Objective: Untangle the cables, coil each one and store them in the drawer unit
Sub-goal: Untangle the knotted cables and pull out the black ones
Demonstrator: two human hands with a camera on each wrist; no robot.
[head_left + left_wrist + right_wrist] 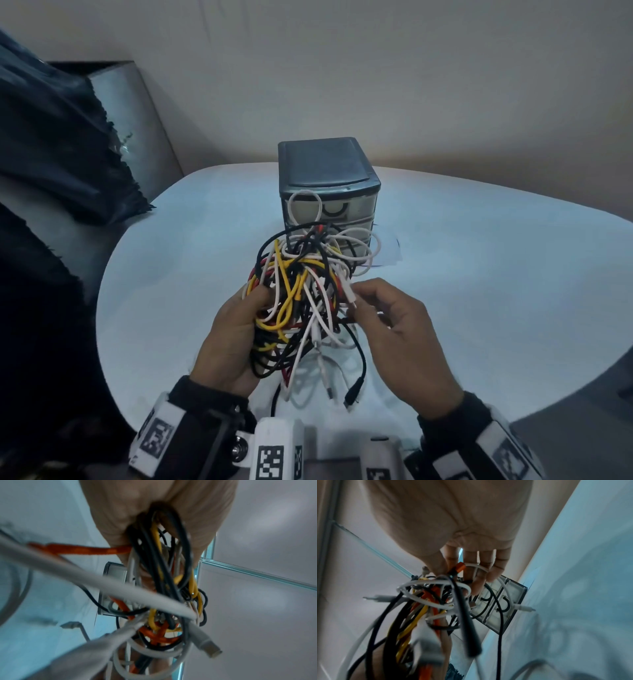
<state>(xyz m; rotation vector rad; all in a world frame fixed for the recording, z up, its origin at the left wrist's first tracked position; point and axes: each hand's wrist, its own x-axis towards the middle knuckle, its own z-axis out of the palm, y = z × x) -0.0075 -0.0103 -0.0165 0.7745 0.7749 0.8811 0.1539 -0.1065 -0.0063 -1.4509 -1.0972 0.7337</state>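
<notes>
Big knot of cables, nothing sorted yet

Held the tangled bundle of white, black, yellow and orange-red cables up above the pale round table in the left hand, fingers curled round it, probably to let loose ends dangle free. Right hand pinched a white plug end, or so it seemed, wrist views being blurry. Small grey plastic drawer unit just behind, drawers shut, lower ones hidden by loops.
</notes>
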